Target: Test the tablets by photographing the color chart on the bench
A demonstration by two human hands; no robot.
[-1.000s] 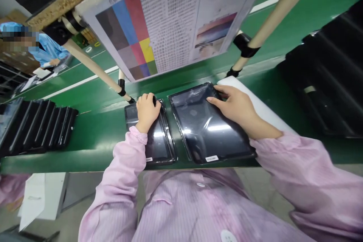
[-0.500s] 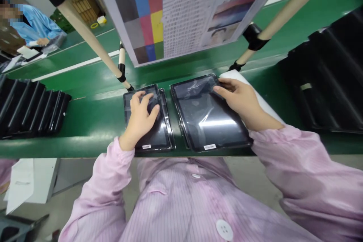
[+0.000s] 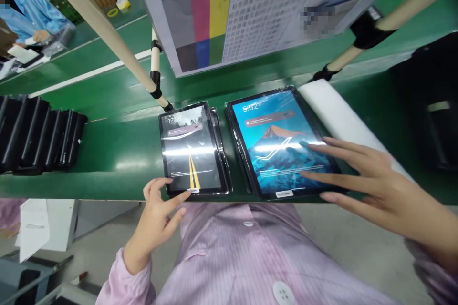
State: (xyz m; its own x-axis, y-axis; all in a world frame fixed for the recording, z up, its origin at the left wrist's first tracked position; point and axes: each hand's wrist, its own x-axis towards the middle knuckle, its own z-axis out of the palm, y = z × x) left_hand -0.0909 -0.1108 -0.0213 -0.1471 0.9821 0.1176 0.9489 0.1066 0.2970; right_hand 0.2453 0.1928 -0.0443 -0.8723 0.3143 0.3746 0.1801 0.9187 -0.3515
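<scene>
Two lit tablets lie side by side near the bench's front edge, each seemingly atop another dark one. The left tablet [image 3: 189, 152] shows a road picture and a clock. On the larger right tablet [image 3: 279, 138] a blue mountain picture glows. My left hand [image 3: 157, 209], fingers apart, is at the left tablet's lower edge, fingertips at its bottom corner and label. Spread out over the lower right of the right tablet is my right hand [image 3: 365, 181]; whether its fingertips touch the glass I cannot tell. Neither hand grips anything.
A white foam strip [image 3: 350, 119] lies right of the tablets. Dark tablets [image 3: 39, 133] lean in a row at left, with more black items [image 3: 429, 95] at right. Pale pipes [image 3: 107, 33] hold a printed chart [image 3: 203, 14] above the bench. A person in blue sits across.
Both dark screens have lit up. My left hand has drawn back from the left tablet's upper part to its lower edge. My right hand has left the right tablet's upper edge and moved lower, rightward.
</scene>
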